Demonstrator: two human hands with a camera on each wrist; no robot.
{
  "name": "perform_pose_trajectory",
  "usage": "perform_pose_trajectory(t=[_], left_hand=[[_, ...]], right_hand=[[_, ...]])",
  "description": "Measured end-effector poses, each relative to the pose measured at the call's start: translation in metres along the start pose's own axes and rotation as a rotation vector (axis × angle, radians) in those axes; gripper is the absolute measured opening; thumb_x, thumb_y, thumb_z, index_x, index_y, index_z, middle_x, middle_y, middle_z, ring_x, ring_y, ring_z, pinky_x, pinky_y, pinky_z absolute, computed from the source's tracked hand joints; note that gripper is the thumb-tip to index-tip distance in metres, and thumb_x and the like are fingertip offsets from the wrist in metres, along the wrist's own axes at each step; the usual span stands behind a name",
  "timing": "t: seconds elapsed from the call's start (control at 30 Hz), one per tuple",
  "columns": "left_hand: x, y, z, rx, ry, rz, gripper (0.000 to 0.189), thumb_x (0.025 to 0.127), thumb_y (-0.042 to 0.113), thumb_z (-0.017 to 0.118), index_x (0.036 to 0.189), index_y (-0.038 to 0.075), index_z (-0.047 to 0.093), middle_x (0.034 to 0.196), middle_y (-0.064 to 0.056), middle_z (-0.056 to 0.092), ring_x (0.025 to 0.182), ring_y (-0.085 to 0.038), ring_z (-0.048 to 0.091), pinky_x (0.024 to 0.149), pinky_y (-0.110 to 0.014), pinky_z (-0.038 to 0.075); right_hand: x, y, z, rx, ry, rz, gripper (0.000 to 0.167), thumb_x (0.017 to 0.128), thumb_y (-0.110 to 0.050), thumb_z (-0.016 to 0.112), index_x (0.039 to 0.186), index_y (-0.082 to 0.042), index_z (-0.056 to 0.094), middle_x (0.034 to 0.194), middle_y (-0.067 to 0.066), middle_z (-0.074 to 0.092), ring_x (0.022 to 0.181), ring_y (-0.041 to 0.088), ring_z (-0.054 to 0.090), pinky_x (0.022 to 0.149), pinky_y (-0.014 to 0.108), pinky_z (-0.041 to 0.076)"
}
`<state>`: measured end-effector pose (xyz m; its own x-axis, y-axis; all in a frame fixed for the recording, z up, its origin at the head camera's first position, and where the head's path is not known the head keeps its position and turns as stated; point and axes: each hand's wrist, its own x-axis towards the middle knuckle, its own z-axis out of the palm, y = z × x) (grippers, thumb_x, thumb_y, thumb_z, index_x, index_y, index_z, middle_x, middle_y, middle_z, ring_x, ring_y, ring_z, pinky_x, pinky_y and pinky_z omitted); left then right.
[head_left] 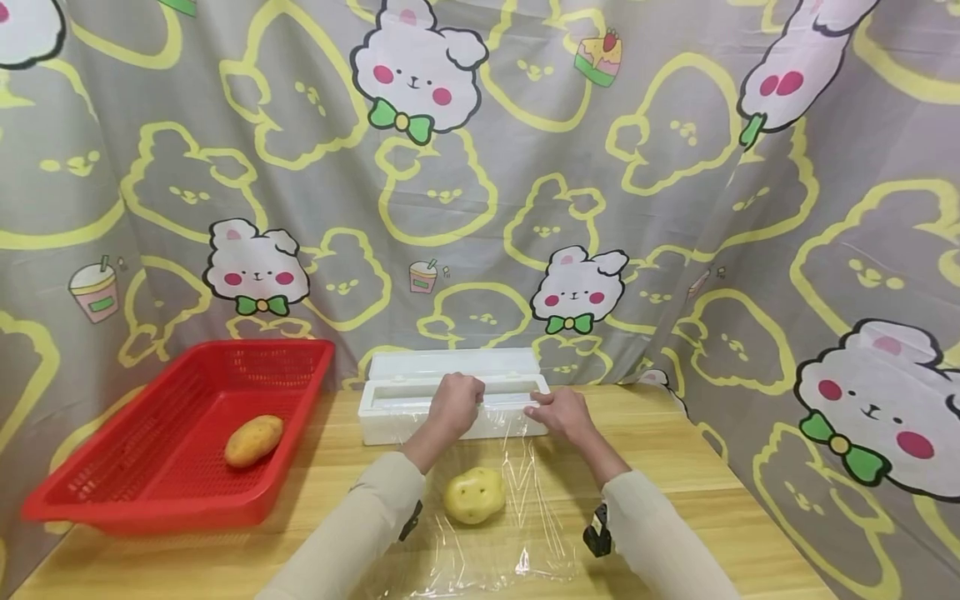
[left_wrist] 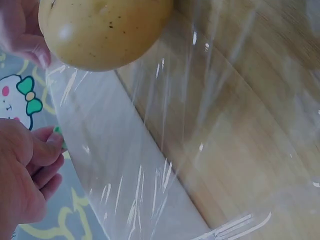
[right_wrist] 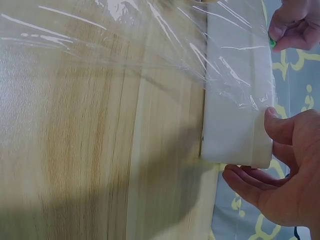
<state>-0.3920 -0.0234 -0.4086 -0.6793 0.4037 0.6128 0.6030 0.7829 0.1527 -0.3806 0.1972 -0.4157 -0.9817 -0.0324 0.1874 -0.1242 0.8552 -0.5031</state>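
A white plastic wrap dispenser box [head_left: 386,427] stands at the back of the table with its lid raised. My left hand [head_left: 454,406] is at the middle of its front edge, where thumb and finger pinch a small green slider [right_wrist: 272,43]. With the thumb on top and fingers beneath, my right hand [right_wrist: 290,170] grips the box's right end. Clear plastic wrap [head_left: 517,542] runs from the box toward me across the table. A yellow potato [head_left: 474,495] sits on the wrap in front of the box, between my forearms.
At the left stands a red plastic basket [head_left: 161,508] with another potato [head_left: 253,441] inside. A grey patterned curtain [head_left: 480,208] hangs close behind the box and along the sides of the wooden table [head_left: 675,467].
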Motion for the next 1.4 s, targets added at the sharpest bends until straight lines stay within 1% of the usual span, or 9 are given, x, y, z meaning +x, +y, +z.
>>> perform_pose_trajectory(t=[0.17, 0.27, 0.43, 0.6, 0.8, 0.9, 1.17, 1.3, 1.4], left_hand=[[-0.002, -0.004, -0.005, 0.014, 0.01, -0.014, 0.039, 0.061, -0.016, 0.049, 0.052, 0.017, 0.031, 0.052, 0.005, 0.032, 0.056, -0.015, 0.034, 0.055, -0.027, 0.031], [-0.005, -0.01, -0.009, 0.016, -0.006, -0.027, 0.042, 0.063, -0.017, 0.049, 0.053, 0.017, 0.028, 0.053, 0.005, 0.029, 0.057, -0.015, 0.032, 0.057, -0.027, 0.028], [-0.014, -0.027, -0.019, 0.018, -0.019, -0.03, 0.04, 0.064, -0.017, 0.049, 0.053, 0.018, 0.032, 0.053, 0.005, 0.036, 0.057, -0.015, 0.036, 0.057, -0.028, 0.034], [-0.029, -0.05, -0.037, 0.042, -0.017, -0.063, 0.036, 0.063, -0.017, 0.051, 0.052, 0.015, 0.038, 0.052, 0.001, 0.045, 0.057, -0.018, 0.042, 0.059, -0.034, 0.042], [-0.042, -0.07, -0.055, 0.028, -0.074, -0.116, 0.033, 0.064, -0.014, 0.051, 0.054, 0.015, 0.04, 0.055, 0.001, 0.042, 0.059, -0.019, 0.039, 0.058, -0.034, 0.037], [-0.044, -0.073, -0.058, 0.036, -0.084, -0.116, 0.034, 0.065, -0.013, 0.05, 0.054, 0.017, 0.038, 0.056, 0.003, 0.039, 0.059, -0.018, 0.037, 0.058, -0.033, 0.036], [-0.046, -0.071, -0.06, 0.057, -0.02, -0.079, 0.034, 0.067, -0.013, 0.05, 0.053, 0.014, 0.036, 0.054, 0.002, 0.033, 0.057, -0.02, 0.037, 0.056, -0.034, 0.035], [-0.049, -0.072, -0.062, 0.062, -0.026, -0.089, 0.034, 0.071, -0.013, 0.052, 0.053, 0.013, 0.038, 0.054, 0.001, 0.035, 0.058, -0.021, 0.038, 0.056, -0.034, 0.035], [-0.05, -0.075, -0.064, 0.069, -0.047, -0.103, 0.034, 0.074, -0.011, 0.055, 0.053, 0.013, 0.042, 0.055, -0.001, 0.042, 0.059, -0.023, 0.044, 0.056, -0.035, 0.038]], right_hand=[[-0.001, 0.0, -0.002, 0.029, 0.002, 0.04, 0.044, 0.09, -0.038, 0.07, 0.126, -0.014, 0.071, 0.132, 0.023, 0.064, 0.128, 0.049, 0.054, 0.102, 0.054, 0.045], [-0.001, 0.0, -0.001, 0.035, 0.006, 0.047, 0.044, 0.089, -0.038, 0.071, 0.126, -0.014, 0.071, 0.132, 0.024, 0.064, 0.126, 0.049, 0.055, 0.1, 0.054, 0.046], [0.0, 0.001, -0.001, 0.04, -0.005, 0.045, 0.043, 0.09, -0.038, 0.071, 0.126, -0.014, 0.071, 0.134, 0.022, 0.063, 0.129, 0.05, 0.053, 0.105, 0.054, 0.044], [-0.002, 0.0, -0.003, 0.042, 0.009, 0.051, 0.044, 0.09, -0.037, 0.071, 0.126, -0.012, 0.07, 0.134, 0.024, 0.063, 0.13, 0.052, 0.05, 0.106, 0.055, 0.043], [0.001, -0.001, 0.001, 0.043, 0.002, 0.035, 0.043, 0.09, -0.036, 0.07, 0.126, -0.012, 0.071, 0.132, 0.026, 0.063, 0.129, 0.051, 0.052, 0.104, 0.054, 0.044], [0.001, -0.003, 0.003, 0.028, -0.008, 0.023, 0.044, 0.09, -0.037, 0.07, 0.126, -0.013, 0.071, 0.133, 0.026, 0.062, 0.129, 0.051, 0.052, 0.105, 0.055, 0.044], [0.002, -0.002, 0.002, 0.025, 0.001, 0.023, 0.043, 0.09, -0.037, 0.07, 0.126, -0.012, 0.071, 0.132, 0.026, 0.063, 0.129, 0.05, 0.053, 0.106, 0.055, 0.043], [0.003, -0.002, 0.004, 0.02, 0.0, 0.03, 0.043, 0.09, -0.037, 0.07, 0.126, -0.014, 0.071, 0.131, 0.025, 0.064, 0.127, 0.05, 0.054, 0.102, 0.054, 0.045], [0.003, -0.003, 0.005, 0.026, 0.001, 0.041, 0.043, 0.089, -0.038, 0.07, 0.126, -0.014, 0.071, 0.131, 0.023, 0.065, 0.126, 0.049, 0.055, 0.102, 0.053, 0.046]])
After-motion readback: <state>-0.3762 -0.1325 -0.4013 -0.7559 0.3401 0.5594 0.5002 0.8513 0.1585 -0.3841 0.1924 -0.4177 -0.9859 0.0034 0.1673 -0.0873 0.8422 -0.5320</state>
